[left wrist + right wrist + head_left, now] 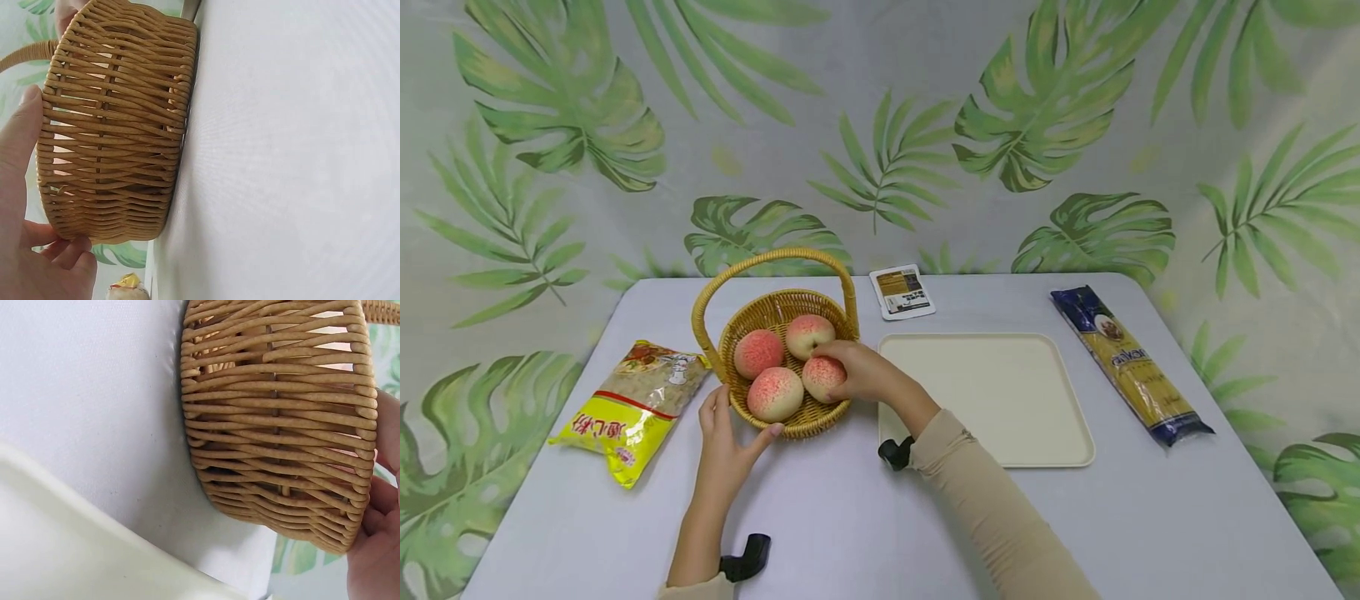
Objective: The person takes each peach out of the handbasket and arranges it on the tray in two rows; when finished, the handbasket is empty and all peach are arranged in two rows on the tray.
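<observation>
A wicker basket [808,427] with an arched handle stands upright on the table and holds several pink-and-cream peaches [758,354]. My right hand [868,372] reaches over the basket's right rim and grips the rightmost peach [822,378], thumb on the near side and fingers on the far side. At the near left of the basket, my left hand [727,437] holds the rim. Its thumb presses the front edge, while the curled fingers [74,250] touch the side in the left wrist view. In the right wrist view, the basket's weave hides most of the gripped peach.
Right of the basket lies a cream tray [988,400]. A yellow bag of dry food [636,408] lies left of the basket, close to it. Behind the tray is a small white packet [902,292]; a blue-ended pasta pack [1127,362] lies at the far right.
</observation>
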`<state>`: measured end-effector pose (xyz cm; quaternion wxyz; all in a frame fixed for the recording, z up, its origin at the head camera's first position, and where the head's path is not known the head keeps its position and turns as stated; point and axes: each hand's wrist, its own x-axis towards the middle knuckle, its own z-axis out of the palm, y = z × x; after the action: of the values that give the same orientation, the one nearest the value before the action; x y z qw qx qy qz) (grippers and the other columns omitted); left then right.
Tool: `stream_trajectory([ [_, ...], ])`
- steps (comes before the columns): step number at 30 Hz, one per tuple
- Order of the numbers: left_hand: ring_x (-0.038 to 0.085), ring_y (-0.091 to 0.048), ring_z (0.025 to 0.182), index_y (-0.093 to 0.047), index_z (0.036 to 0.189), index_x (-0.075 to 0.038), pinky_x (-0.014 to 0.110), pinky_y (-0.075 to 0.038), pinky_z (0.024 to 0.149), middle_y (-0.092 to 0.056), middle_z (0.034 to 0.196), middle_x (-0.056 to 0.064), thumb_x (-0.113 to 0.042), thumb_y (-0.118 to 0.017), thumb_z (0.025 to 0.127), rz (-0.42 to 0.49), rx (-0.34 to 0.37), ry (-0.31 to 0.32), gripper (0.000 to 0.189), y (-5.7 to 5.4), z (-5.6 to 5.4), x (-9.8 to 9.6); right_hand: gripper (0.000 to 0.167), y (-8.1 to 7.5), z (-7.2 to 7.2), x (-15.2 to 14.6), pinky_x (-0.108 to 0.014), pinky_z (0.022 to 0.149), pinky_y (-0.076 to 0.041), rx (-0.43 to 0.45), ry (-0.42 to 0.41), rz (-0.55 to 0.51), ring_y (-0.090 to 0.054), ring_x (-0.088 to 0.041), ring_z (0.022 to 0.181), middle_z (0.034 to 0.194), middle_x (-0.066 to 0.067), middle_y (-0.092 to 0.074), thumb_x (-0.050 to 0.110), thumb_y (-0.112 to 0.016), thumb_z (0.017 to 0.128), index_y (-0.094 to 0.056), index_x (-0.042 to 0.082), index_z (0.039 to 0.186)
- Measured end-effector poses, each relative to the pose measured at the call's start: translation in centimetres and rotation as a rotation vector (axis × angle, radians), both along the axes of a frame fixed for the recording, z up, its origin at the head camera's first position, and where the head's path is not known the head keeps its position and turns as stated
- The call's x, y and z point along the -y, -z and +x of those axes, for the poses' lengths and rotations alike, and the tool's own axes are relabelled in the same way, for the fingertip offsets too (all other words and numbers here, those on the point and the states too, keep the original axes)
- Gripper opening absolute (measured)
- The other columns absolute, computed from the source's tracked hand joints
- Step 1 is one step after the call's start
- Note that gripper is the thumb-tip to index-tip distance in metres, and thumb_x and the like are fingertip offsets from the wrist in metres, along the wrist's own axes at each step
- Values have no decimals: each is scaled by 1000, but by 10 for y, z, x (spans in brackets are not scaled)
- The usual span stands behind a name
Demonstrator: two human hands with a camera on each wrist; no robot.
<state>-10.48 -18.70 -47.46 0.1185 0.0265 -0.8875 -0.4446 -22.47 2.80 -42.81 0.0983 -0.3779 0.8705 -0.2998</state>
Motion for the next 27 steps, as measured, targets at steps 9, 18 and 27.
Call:
stream_trajectory([
  [9,36,-21,125,-19,139,1,54,-27,97,-13,137,21,-33,-77,70,-3,-5,-5,97,1,0,0,61,-5,5,-5,-33,98,-35,-7,64,-107,-41,-21,119,127,-8,-48,12,-76,70,-50,6,125],
  [18,36,-21,126,-18,140,-1,54,-26,98,-12,137,20,-34,-77,70,6,4,-12,98,1,-1,0,62,-30,17,-22,-36,100,-32,-96,103,-255,-38,-22,121,129,-8,-47,13,-75,70,-50,7,126],
  [27,35,-21,125,-18,140,1,53,-27,98,-13,137,20,-33,-77,70,-7,-6,-9,98,2,-2,0,64,-37,20,-69,-38,98,-33,-205,230,-412,-37,-21,120,127,-8,-47,1,-77,63,-52,6,122],
])
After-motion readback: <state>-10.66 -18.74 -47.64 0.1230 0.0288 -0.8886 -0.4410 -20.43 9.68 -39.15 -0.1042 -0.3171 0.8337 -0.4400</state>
